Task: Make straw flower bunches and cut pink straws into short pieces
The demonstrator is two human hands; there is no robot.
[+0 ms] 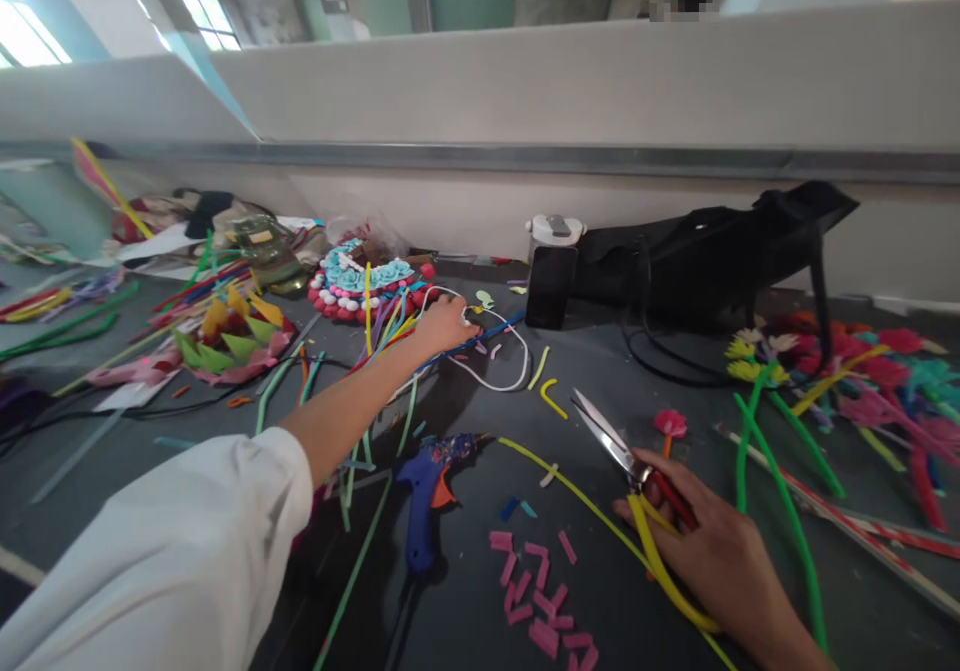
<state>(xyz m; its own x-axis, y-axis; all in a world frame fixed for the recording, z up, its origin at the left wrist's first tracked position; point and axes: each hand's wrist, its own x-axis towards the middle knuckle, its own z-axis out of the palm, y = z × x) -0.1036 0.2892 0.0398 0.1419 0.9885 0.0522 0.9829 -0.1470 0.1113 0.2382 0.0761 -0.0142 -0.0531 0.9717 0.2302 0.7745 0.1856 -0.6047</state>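
My left hand (444,324) reaches far across the dark table (465,591), its fingers curled down onto a pile of coloured pipe cleaners (390,336) beside a white cable (502,371). What the fingers pinch is hidden. My right hand (712,551) rests near the front right, closed round the red handles of a pair of scissors (611,441) whose open blades point up and left. A long yellow pipe cleaner (660,571) runs under that hand.
A blue glue gun (427,481) lies at the centre front, pink cut pieces (540,591) beside it. A blue-and-white flower basket (360,281), a black phone (550,286), a black bag (712,251) and pipe-cleaner flowers (847,371) stand around. A white partition wall runs behind.
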